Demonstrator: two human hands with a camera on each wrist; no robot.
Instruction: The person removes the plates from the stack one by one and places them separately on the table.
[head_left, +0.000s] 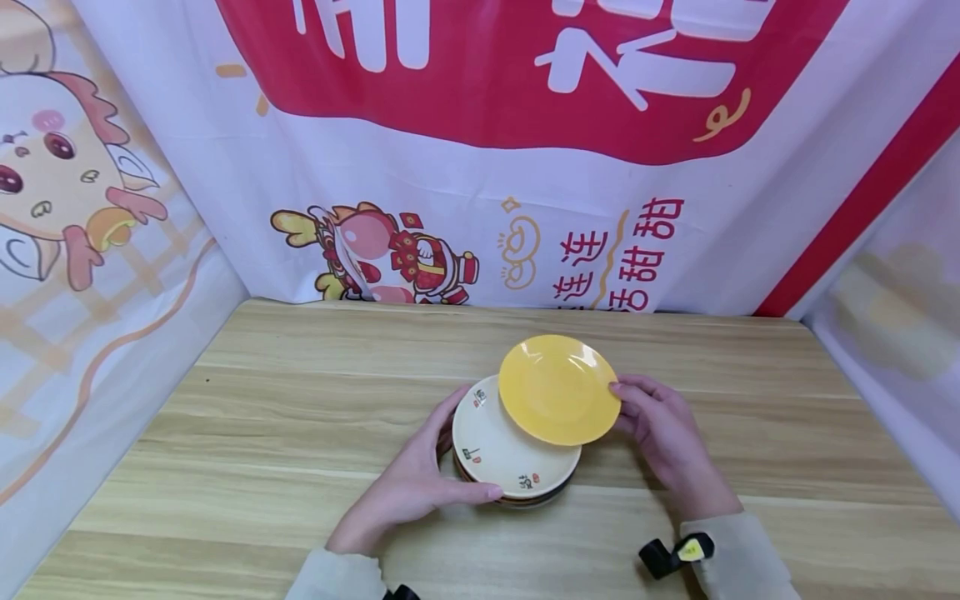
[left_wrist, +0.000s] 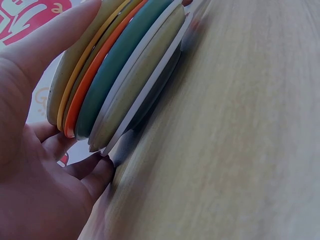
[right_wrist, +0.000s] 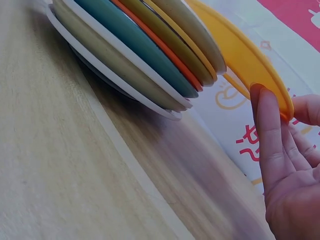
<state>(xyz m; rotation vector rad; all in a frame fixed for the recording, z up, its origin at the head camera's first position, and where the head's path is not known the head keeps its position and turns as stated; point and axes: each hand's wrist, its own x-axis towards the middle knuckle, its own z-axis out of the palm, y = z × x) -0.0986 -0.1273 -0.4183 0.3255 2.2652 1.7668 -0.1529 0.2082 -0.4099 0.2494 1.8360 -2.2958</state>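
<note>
A yellow plate is pinched at its right rim by my right hand, the thumb on top and the fingers beneath. It overlaps the far right part of a cream plate with small dark and red markings, the top one of a stack. My left hand grips this stack from the left, thumb along the near rim and fingers around the far side. Seen edge-on in the left wrist view, the stack of plates has yellow, orange, teal, white and cream rims. In the right wrist view, the yellow plate tilts off the stack.
The stack stands on a wood-grain table. A white cloth with red printing hangs along the back edge, and more printed cloth hangs at the left side. Pale cloth borders the right.
</note>
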